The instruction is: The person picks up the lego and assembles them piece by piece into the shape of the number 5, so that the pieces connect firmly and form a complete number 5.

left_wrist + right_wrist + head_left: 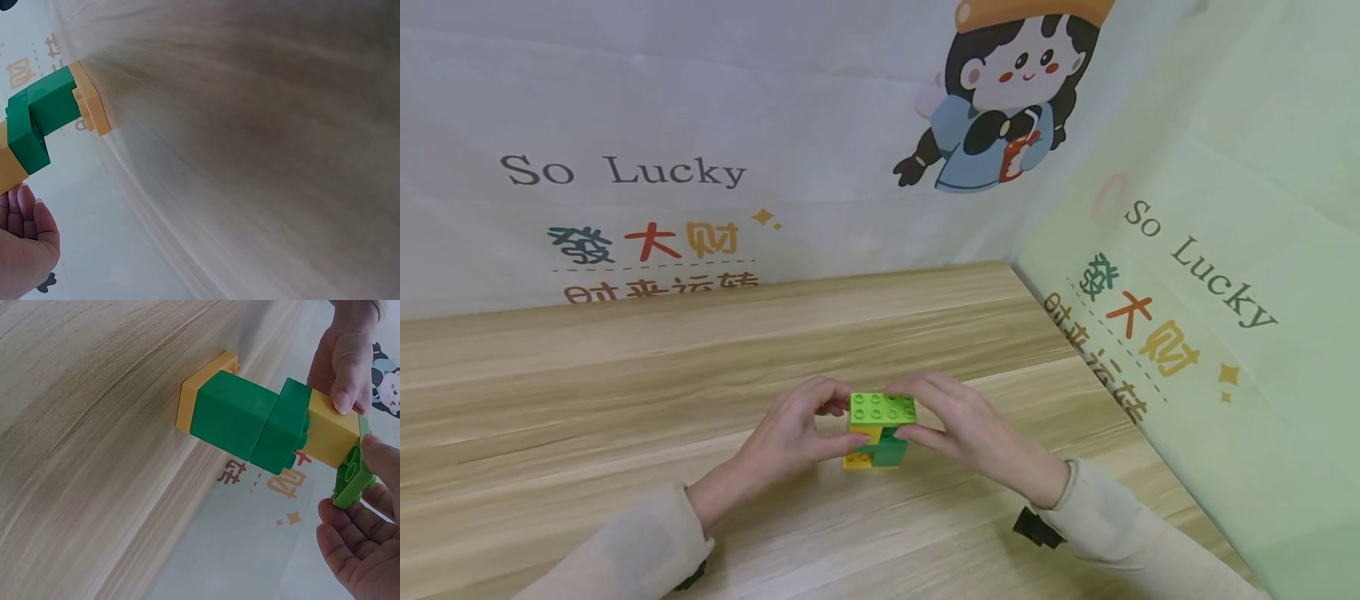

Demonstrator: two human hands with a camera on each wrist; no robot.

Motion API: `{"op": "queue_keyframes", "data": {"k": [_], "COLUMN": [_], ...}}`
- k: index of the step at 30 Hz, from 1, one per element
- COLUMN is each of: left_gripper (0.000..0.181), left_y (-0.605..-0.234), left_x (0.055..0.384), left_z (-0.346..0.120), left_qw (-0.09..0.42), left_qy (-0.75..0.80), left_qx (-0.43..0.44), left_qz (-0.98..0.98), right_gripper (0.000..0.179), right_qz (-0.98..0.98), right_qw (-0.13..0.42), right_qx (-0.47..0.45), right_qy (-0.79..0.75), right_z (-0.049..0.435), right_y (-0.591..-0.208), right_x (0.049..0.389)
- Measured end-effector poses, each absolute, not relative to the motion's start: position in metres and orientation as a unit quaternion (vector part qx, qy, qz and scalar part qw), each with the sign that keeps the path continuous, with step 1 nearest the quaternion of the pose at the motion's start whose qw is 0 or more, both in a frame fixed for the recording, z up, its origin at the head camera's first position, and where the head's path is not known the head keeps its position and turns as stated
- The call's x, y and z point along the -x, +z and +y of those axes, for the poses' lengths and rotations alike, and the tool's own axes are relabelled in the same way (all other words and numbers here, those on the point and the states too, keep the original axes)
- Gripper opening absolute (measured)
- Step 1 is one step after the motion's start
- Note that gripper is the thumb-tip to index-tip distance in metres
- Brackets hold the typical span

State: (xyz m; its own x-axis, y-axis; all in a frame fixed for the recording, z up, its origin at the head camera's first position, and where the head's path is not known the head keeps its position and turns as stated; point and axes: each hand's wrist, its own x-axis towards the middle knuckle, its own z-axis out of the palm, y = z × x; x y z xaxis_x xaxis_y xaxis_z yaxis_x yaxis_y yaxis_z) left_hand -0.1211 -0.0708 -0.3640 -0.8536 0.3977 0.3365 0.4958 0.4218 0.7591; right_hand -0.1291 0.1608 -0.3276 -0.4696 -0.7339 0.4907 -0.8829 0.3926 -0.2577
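A stack of building bricks stands on the table between both hands. At its base lies a thin yellow-orange brick [206, 390]. A tall green brick [231, 415] and a shorter green brick [281, 428] rise above it. Higher up is a yellow brick [331, 428], and a flat light green brick [882, 409] forms the top, overhanging to the right. My left hand [793, 425] grips the yellow brick, its thumb on the near face. With thumb and fingers, my right hand [966, 421] pinches the overhanging end of the light green brick. In the left wrist view the light green brick is hidden.
The wood-grain table [625, 400] extends around the stack. Behind and to the right hang white printed cloths [820, 125] with lettering and a cartoon figure [1007, 100]. Dark straps [1037, 527] show at the sleeve cuffs.
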Motion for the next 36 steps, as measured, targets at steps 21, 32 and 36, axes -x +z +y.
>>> {"op": "queue_keyframes", "data": {"k": [21,32,36], "left_gripper": [0.042,0.04,0.039], "left_y": [-0.369,-0.375,-0.377], "left_x": [0.119,0.116,0.114], "left_z": [-0.086,-0.086,-0.084], "left_qw": [0.038,0.011,0.004], "left_qy": [-0.486,-0.511,-0.517], "left_qx": [0.228,0.214,0.208], "left_qz": [-0.843,-0.833,-0.831], "right_gripper": [0.047,0.038,0.036], "right_qz": [-0.847,-0.83,-0.825], "right_qw": [-0.014,-0.08,-0.084], "right_qx": [-0.343,-0.266,-0.256], "right_qy": [0.406,0.483,0.497], "right_z": [0.185,0.179,0.176], "right_y": [-0.356,-0.383,-0.386], "right_x": [0.131,0.13,0.128]}}
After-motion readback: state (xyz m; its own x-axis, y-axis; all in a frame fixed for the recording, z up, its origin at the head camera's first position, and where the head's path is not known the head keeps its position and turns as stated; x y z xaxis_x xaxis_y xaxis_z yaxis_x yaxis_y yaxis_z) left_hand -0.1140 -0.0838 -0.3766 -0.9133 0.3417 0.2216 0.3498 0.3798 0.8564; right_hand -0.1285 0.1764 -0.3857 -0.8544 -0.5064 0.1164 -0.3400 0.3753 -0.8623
